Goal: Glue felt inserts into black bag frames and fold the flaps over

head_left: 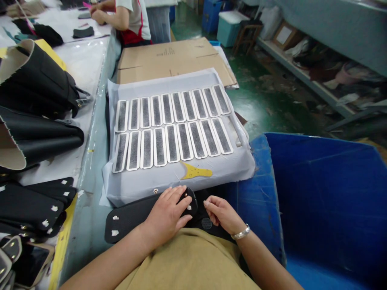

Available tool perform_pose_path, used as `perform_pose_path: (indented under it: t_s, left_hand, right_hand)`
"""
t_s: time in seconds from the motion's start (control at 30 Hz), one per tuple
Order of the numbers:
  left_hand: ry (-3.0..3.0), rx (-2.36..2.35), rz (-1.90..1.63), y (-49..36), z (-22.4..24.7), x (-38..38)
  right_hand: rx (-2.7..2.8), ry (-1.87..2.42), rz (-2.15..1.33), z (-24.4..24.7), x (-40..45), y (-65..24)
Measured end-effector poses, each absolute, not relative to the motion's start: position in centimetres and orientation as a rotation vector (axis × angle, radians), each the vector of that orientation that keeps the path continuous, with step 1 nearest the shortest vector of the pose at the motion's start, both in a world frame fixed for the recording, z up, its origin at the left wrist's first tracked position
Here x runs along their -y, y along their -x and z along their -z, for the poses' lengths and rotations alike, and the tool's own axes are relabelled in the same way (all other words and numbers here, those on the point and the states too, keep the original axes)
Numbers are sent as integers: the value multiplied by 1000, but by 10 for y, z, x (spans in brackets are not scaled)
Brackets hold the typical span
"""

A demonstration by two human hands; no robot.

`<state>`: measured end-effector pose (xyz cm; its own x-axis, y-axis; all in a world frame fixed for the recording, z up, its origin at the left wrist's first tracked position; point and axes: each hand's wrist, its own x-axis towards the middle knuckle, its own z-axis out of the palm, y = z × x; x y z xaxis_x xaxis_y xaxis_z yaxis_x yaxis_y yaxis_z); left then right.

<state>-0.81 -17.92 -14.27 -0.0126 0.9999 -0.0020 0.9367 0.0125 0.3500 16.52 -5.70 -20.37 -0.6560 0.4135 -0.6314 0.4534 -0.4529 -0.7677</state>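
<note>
A long black panel (133, 213) with rounded ends and small white tabs near its corners lies across the lap. My left hand (169, 209) rests on its right end, fingers apart and pressing on the surface. To the right of the panel, my right hand (222, 213) is raised with thumb and forefinger pinched together; anything between them is too small to make out. In front, a white-covered board (163, 183) bears two rows of dark strips (172, 143) with pale borders. A yellow piece (196, 172) lies near the board's front edge.
Black bag parts (36, 80) and stacked black panels (30, 203) lie on the table (96, 72) at left. A large blue bin (272, 193) stands close at right. Flattened cardboard (169, 56) lies beyond the board. Another person (133, 20) works at the far left table.
</note>
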Motion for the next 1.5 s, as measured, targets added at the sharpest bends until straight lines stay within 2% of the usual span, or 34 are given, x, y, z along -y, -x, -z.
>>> perform_pose_path:
  t_s: [0.4, 0.7, 0.8, 1.0, 1.23, 1.37, 1.5]
  left_hand:
    - [-2041, -2034, -352, 5, 146, 182]
    - [-1993, -2070, -450, 4, 150, 187]
    - [-1992, -2080, -485, 5, 152, 189]
    - [-2070, -2189, -473, 2, 152, 194]
    - [-2076, -2263, -754, 3, 156, 206]
    - [-1936, -2278, -796, 5, 157, 209]
    - [-1794, -2377, -681, 10, 154, 209]
  right_hand:
    - [-1833, -1182, 2356, 186, 61, -149]
    - [-2174, -1183, 2026, 171, 63, -132]
    - [-2220, -1182, 1925, 171, 61, -130]
    - [-2117, -1147, 1935, 171, 56, -124]
    - [-2061, -1158, 1936, 175, 53, -120]
    - [-2220, -1194, 1939, 183, 53, -116]
    - [-2443, -1028, 1885, 188, 51, -113]
